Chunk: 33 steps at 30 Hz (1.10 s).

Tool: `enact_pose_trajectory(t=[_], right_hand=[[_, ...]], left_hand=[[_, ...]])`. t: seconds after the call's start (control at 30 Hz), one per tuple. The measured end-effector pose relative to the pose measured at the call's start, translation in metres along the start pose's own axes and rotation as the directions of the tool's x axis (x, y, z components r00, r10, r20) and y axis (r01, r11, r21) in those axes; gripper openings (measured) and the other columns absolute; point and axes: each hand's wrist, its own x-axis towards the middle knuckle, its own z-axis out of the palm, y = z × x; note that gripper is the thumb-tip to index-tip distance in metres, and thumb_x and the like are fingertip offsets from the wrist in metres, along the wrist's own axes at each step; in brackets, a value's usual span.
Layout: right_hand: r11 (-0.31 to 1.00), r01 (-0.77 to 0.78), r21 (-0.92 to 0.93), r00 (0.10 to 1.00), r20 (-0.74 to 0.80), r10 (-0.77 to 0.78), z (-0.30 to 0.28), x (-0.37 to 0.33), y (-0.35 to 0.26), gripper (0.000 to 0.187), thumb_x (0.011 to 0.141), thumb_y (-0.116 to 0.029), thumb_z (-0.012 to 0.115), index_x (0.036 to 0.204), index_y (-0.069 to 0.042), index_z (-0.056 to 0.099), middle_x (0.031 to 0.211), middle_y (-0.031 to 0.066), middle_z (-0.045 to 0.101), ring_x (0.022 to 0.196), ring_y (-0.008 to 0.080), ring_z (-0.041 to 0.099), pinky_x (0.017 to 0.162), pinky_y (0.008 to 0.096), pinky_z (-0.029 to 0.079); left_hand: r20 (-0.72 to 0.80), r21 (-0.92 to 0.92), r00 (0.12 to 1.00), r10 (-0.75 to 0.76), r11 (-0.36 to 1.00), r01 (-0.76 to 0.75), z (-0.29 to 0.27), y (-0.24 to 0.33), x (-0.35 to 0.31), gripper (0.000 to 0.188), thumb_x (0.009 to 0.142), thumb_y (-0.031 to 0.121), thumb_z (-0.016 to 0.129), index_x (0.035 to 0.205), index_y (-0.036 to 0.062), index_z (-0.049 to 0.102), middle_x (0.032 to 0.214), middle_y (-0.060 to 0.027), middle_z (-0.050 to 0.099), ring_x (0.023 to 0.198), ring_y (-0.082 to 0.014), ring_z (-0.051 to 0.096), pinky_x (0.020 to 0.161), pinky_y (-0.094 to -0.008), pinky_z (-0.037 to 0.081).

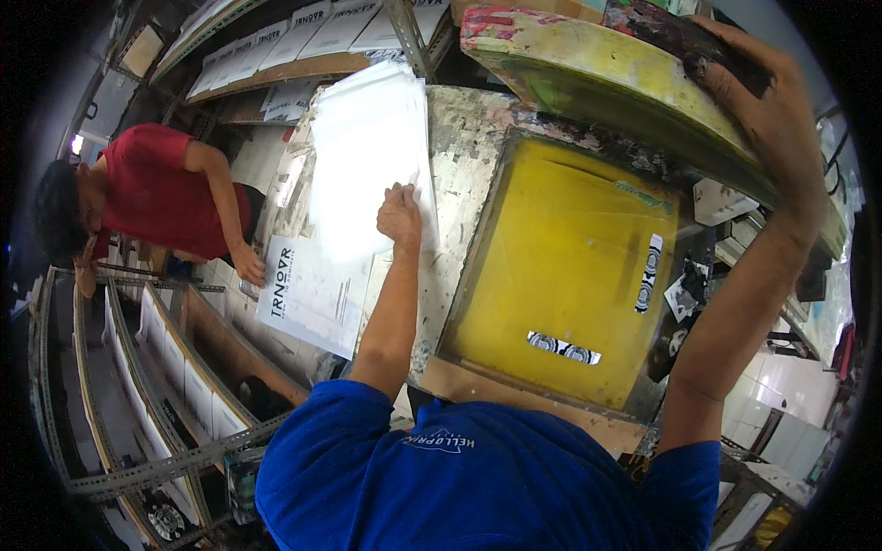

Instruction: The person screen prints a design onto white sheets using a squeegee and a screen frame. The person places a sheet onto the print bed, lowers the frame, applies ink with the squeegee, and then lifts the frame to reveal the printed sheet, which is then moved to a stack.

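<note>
My left hand (400,215) is closed at the right edge of a tall, uneven stack of white sheets (363,147), its fingertips pinched on a sheet. My right hand (755,92) is raised at the upper right, wrapped round a dark, ink-stained bar (675,32). That bar lies along the top of a tilted, yellow-stained frame (588,69); how the two join is hidden. Below the frame, a flat yellow panel (560,248) rests on the worktable (459,138), bearing two patterned black-and-white strips (563,348). Left of the stack lies a white sheet with dark print (315,298).
A co-worker in a red shirt (161,188) stands at the left, one hand (248,264) by the printed sheet. A metal rack with slanted shelves (175,367) fills the lower left. Printed white packets (303,32) line the shelf behind. A light box (721,202) sits right of the panel.
</note>
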Motion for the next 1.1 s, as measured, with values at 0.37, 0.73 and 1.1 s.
enact_pose_trajectory(t=[0.37, 0.73, 1.1], right_hand=[[0.999, 0.001, -0.048, 0.985, -0.171, -0.009, 0.009, -0.003, -0.062, 0.032, 0.081, -0.013, 0.074, 0.109, 0.0, 0.077, 0.09, 0.0122, 0.077, 0.073, 0.0162, 0.068, 0.074, 0.0301, 0.055], [0.997, 0.017, -0.08, 0.985, -0.17, -0.031, 0.003, -0.006, -0.057, 0.034, 0.083, -0.025, 0.079, 0.109, -0.002, 0.078, 0.093, 0.0148, 0.078, 0.077, 0.0214, 0.07, 0.075, 0.0331, 0.054], [0.99, -0.026, -0.141, 0.991, -0.133, 0.007, 0.003, -0.004, -0.051, 0.032, 0.084, -0.027, 0.077, 0.102, -0.001, 0.079, 0.085, 0.0152, 0.077, 0.07, 0.0207, 0.068, 0.071, 0.0338, 0.054]], left_hand=[[0.603, -0.392, 0.706, 0.372, 0.909, -0.145, -0.045, 0.079, -0.1, 0.047, 0.097, 0.043, 0.065, 0.134, 0.0144, 0.067, 0.14, -0.0127, 0.062, 0.134, -0.0355, 0.055, 0.111, -0.0474, 0.043], [0.597, -0.53, 0.117, 0.794, 0.499, -0.686, 0.03, 0.14, -0.173, 0.071, 0.085, 0.052, 0.07, 0.148, 0.0223, 0.053, 0.164, -0.0022, 0.035, 0.155, -0.0358, 0.018, 0.123, -0.0633, 0.009], [0.63, -0.622, -0.131, 0.765, 0.397, -0.675, 0.03, 0.196, -0.226, 0.073, 0.086, 0.053, 0.068, 0.15, 0.0236, 0.05, 0.166, -0.0001, 0.029, 0.157, -0.0313, 0.011, 0.127, -0.0577, 0.001]])
